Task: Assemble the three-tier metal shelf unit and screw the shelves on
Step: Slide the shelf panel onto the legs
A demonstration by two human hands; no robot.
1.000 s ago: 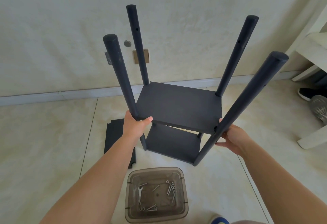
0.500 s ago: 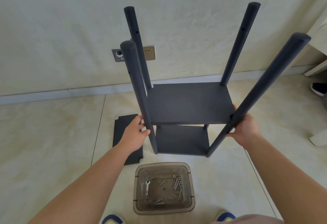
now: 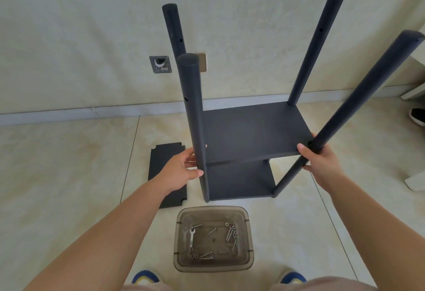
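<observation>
Dark shelf unit stands on the tiled floor near the wall, four posts pointing up, two shelves fitted: upper shelf about mid-height, lower shelf down near the floor. Left hand is at the near-left post, level with the upper shelf's front-left corner; thumb and fingers reach round the post, loosely wrapped, contact looks light. Right hand grasps the near-right post at the shelf's front-right corner, fingers curled behind it. That post leans out toward the right in this wide view. Third shelf panel lies flat on the floor left of the unit, partly behind the left forearm, notched corners showing. Clear brownish tub sits on the floor just in front of the unit, between the person's feet; inside are a small wrench, several screws and nuts. Wall behind has a socket plate and an open wall box. Black shoe at the far right edge of the floor. Blue shoe tips at the bottom edge.
</observation>
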